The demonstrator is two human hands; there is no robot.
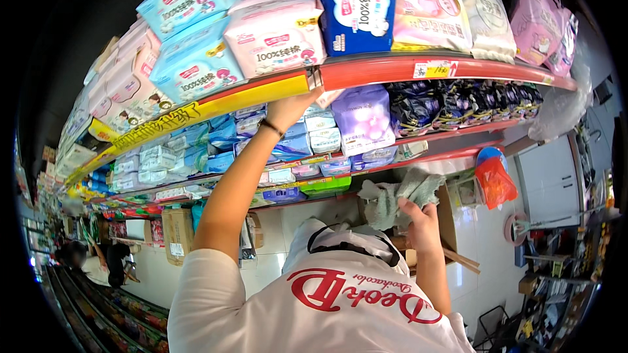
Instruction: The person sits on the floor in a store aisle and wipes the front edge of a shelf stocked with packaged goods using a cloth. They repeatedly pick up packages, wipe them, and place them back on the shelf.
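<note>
My left hand [294,112] reaches up to the red and yellow front edge of the upper shelf [366,70], beside a purple pack [364,117] on the shelf below. Its fingertips pass behind the edge, so what they touch is hidden. Low on the right, my right hand [422,222] grips a crumpled grey-green cloth [399,199], which hangs apart from the shelves. Above my left hand sit a pink soft pack [275,36] and a light blue soft pack [196,65], with a tall blue pack [360,10] to their right.
Dark glossy packs [458,104] fill the right of the second shelf. A red plastic bag [495,183] hangs near the shelf's right end. A cardboard box [177,235] stands on the floor at left. Farther left, another person [116,265] is bent down near more shelving.
</note>
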